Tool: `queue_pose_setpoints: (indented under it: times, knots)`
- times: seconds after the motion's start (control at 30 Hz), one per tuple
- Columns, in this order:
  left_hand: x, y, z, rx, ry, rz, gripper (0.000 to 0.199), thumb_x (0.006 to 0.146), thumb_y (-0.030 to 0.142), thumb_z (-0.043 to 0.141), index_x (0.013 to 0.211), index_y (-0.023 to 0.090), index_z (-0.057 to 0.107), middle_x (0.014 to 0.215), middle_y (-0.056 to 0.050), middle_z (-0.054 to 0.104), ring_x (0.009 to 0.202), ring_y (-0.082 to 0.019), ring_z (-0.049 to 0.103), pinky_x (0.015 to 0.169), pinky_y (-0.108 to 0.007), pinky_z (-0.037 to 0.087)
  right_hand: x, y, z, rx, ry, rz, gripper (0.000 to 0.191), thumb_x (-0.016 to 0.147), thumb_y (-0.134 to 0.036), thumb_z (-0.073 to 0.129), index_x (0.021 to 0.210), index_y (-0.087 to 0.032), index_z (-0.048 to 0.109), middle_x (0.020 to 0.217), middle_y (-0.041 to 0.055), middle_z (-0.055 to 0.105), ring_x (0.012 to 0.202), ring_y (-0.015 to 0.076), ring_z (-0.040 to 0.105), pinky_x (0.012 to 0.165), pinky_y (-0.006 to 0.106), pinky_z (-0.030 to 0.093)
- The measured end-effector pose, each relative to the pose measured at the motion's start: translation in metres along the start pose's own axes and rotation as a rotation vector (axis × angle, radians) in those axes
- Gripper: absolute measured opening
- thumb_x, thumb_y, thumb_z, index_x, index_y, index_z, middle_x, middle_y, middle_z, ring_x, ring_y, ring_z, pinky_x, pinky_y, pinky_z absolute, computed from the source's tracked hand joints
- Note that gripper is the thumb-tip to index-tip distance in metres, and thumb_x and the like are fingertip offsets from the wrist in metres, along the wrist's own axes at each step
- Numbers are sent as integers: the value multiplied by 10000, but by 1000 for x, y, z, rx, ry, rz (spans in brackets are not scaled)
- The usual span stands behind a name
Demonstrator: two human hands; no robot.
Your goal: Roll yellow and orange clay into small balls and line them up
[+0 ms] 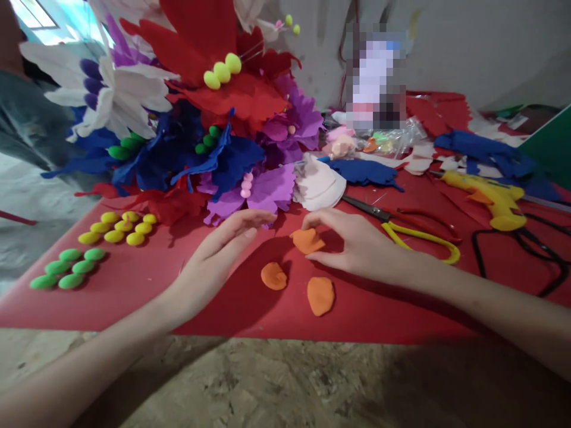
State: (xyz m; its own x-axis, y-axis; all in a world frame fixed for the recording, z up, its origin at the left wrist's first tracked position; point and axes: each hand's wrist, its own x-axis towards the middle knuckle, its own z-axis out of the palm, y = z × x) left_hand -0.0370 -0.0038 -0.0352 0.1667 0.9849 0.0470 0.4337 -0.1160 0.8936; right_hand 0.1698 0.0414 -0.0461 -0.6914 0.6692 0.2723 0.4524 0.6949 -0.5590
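My right hand pinches a small orange felt-like piece between thumb and fingers, just over the red table covering. Beside it my left hand hovers with its fingers stretched out, holding nothing. Below the hands lie two more pieces: a rounded orange piece with a folded edge and a flatter orange piece. Just behind my hands, a small stack of white cut petals rests near a purple butterfly-like shape with pink beads.
Yellow oval beads and green oval beads sit in rows at left. Red, white and blue fabric butterflies pile up behind. On the right are scissors, a yellow glue gun and its black cord. A person's jeans show at far left.
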Motion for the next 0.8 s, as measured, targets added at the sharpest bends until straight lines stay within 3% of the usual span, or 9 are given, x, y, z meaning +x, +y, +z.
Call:
queue_pose_setpoints:
  times: [0.17, 0.33, 0.53, 0.8]
  knots:
    - [16, 14, 11, 14, -226, -9, 286, 735, 347, 553, 948, 156, 566, 929, -24, 645, 871, -168, 596, 754, -273, 486, 3, -9, -9, 214, -20, 81, 222, 668, -166, 629, 864, -186, 526, 813, -10, 595, 750, 130, 556, 681, 241, 441]
    - [26, 17, 22, -22, -288, -87, 172, 697, 295, 604, 690, 126, 579, 614, 23, 606, 577, -96, 567, 531, -193, 445, 1, -7, -5, 423, -72, 210, 302, 654, -258, 660, 899, -199, 495, 681, -40, 545, 641, 117, 539, 592, 234, 424]
    - [33, 13, 23, -287, -344, -157, 108, 700, 217, 609, 643, 125, 605, 598, 39, 635, 552, -52, 586, 556, -139, 470, -1, -5, -9, 516, -54, 244, 274, 636, -274, 683, 837, -187, 519, 669, -43, 557, 604, 93, 530, 515, 194, 389]
    - [35, 14, 26, -291, -353, -134, 137, 776, 201, 523, 734, 117, 622, 674, 17, 659, 633, -71, 630, 608, -144, 492, -2, 1, -9, 424, 14, 238, 286, 661, -298, 664, 906, -184, 570, 759, -20, 597, 690, 108, 560, 585, 211, 408]
